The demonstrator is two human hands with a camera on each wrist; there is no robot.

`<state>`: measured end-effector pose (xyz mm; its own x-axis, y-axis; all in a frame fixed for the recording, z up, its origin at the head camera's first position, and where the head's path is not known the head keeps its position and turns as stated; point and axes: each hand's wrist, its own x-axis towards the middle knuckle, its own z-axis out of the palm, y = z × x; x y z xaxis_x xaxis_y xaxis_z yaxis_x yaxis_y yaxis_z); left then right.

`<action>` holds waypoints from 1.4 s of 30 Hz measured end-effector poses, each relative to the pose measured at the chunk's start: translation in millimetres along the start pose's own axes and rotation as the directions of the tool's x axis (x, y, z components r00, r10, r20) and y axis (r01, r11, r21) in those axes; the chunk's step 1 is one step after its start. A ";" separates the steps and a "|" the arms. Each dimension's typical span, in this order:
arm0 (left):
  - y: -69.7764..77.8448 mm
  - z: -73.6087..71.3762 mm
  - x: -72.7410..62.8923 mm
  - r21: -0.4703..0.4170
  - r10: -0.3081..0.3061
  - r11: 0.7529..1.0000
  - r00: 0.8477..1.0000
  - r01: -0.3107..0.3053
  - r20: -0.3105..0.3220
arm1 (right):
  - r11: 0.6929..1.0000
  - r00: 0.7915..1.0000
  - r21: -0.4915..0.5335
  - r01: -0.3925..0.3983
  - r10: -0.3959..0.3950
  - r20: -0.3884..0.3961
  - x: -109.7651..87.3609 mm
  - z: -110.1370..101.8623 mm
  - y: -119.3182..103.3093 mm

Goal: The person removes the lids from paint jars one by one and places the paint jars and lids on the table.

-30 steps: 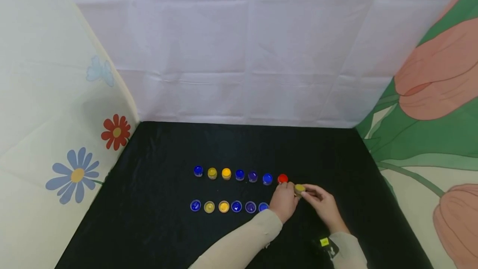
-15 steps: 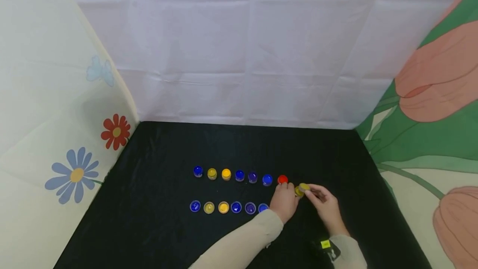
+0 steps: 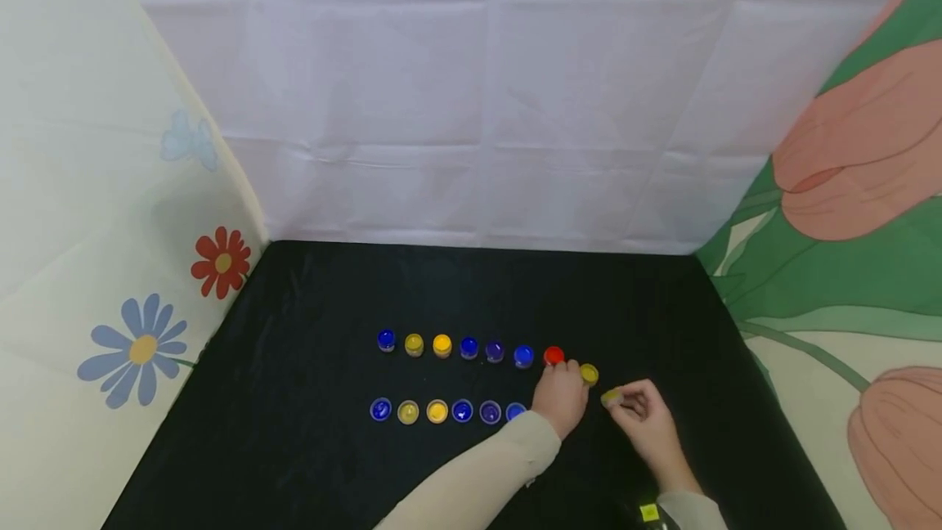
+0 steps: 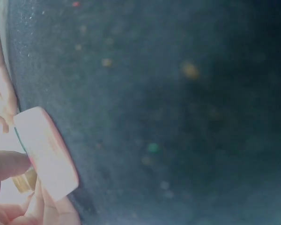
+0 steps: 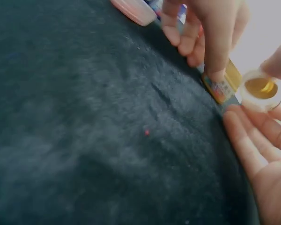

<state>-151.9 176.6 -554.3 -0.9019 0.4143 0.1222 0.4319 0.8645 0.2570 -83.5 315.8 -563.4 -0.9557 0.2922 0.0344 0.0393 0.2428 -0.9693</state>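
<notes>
Near the right end of the back row, my left hand (image 3: 562, 399) grips a small paint jar (image 3: 589, 375) with yellow paint on top. In the right wrist view, the thumb lies against the jar's printed label. A little to the right, my right hand (image 3: 651, 424) pinches a round lid (image 5: 261, 90) between thumb and fingers, apart from the jar. The lid has a pale rim and yellow paint inside. Just behind the left fingers stands a jar of red paint (image 3: 553, 355). A pale pinkish rounded piece (image 4: 47, 152) lies close by in the left wrist view.
More open paint jars (image 3: 468, 348), blue, yellow and purple, continue the back row leftward. In front runs a row of round lids (image 3: 462, 410) with paint inside; my left sleeve (image 3: 486, 473) covers its right end. Black cloth (image 3: 309, 448) covers the table; a white sheet (image 3: 471, 88) hangs behind.
The lid has come off the yellow paint jar and moved right and toward me in my right hand. My left hand has kept its hold on the jar.
</notes>
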 end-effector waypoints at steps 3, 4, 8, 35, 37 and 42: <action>3.0 1.8 0.8 0.005 -0.030 1.000 0.999 0.030 -0.014 | 0.994 0.997 -0.104 0.032 -0.025 0.071 -3.8 -0.2 -4.7; 3.6 2.5 1.4 0.008 -0.038 0.999 0.999 0.038 -0.016 | 0.989 0.996 -0.140 0.044 -0.031 0.089 -4.7 0.2 -6.6; 5.6 2.1 3.2 0.026 -0.057 0.998 0.998 0.058 -0.026 | 0.945 0.987 -0.305 0.115 -0.074 0.145 -6.8 3.3 -15.2; 14.2 0.0 11.8 0.190 -0.040 0.981 0.999 0.032 0.034 | 0.867 0.971 -0.466 0.176 -0.075 0.228 -19.8 10.0 -14.0; 13.5 -0.4 11.0 0.185 -0.034 0.982 0.999 0.029 0.022 | 0.867 0.972 -0.466 0.178 -0.081 0.219 -20.4 10.4 -13.8; 10.7 -3.8 8.8 0.143 -0.041 0.989 0.999 0.040 0.006 | 0.862 0.972 -0.475 0.176 -0.078 0.220 -21.3 13.0 -15.5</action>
<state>-155.2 188.4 -546.8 -0.9189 0.3799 0.1062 0.3912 0.9123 0.1214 -67.5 293.8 -552.3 -0.9965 0.0621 0.0554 0.0039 0.7002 -0.7139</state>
